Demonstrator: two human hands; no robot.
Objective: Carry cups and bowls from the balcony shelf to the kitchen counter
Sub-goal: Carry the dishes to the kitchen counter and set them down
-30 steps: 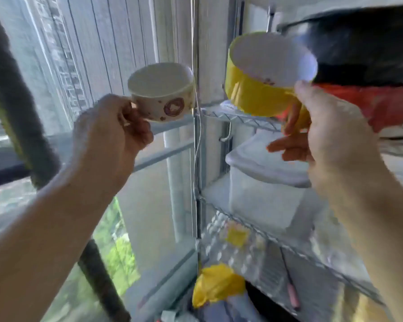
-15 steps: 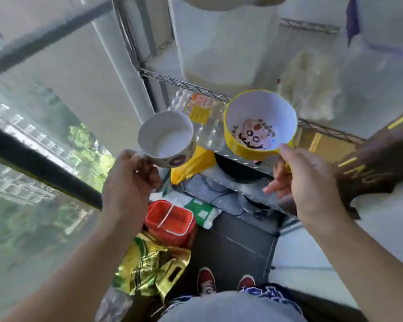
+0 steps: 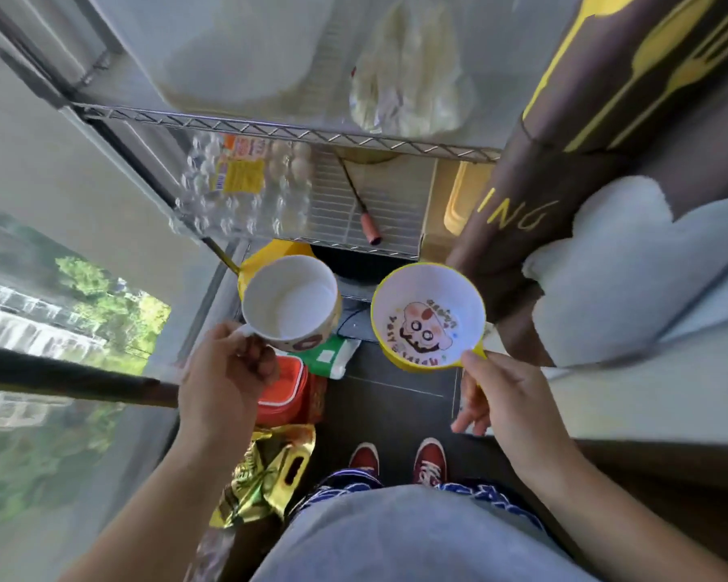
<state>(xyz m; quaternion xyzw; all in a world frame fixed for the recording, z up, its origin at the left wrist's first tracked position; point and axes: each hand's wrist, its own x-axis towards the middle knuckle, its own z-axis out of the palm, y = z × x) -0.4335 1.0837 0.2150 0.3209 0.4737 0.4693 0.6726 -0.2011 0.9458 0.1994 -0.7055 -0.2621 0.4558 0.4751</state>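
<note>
My left hand [image 3: 223, 380] grips the handle of a cream cup [image 3: 288, 302] with a brown doughnut print on its side; the cup is upright and looks empty. My right hand [image 3: 505, 401] pinches the small handle of a yellow bowl [image 3: 427, 315] with a white inside and a cartoon face printed at the bottom. Both are held at waist height, side by side and apart, in front of the wire balcony shelf [image 3: 286, 132]. I look almost straight down past them to my red shoes on the dark floor.
The shelf holds an egg carton [image 3: 244, 191], a red-handled tool [image 3: 364, 207] and white bags. On the floor at left stand an orange container [image 3: 284, 388] and a gold foil bag [image 3: 265, 472]. Glass railing runs along the left; a brown curtain [image 3: 564, 161] and white cushion sit right.
Both hands have brought the cup and the bowl down from the shelf's upper level to waist height. My view has tilted from level to nearly straight down.
</note>
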